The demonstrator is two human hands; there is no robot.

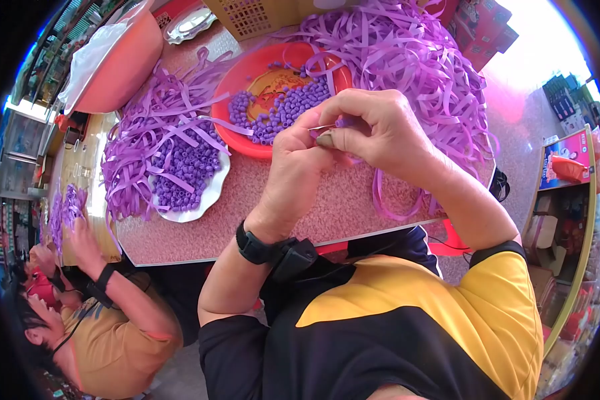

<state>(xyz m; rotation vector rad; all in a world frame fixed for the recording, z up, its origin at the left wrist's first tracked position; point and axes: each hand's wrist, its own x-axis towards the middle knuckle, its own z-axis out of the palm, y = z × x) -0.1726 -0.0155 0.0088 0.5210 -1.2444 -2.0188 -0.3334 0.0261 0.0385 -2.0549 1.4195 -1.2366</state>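
Note:
My left hand point(297, 150) and right hand point(377, 130) meet over the near right rim of a red bowl point(223, 137), their fingertips pressed close together. A thin silvery metal piece point(323, 127), like a needle, runs between the fingertips, its left end in my left pinch. Inside the curl of my right thumb and forefinger sits a small purple bead point(343, 123). A bit of purple ribbon seems to show at the left fingertips, partly hidden. Many purple beads point(293, 107) lie in the bowl.
A white scalloped plate point(210, 193) holds more purple beads beside a heap of purple ribbons point(133, 147). A larger ribbon pile point(420, 80) covers the table's right. A pink basin point(127, 63) and tan basket point(247, 17) stand behind. A co-worker point(120, 333) handles purple strips at left.

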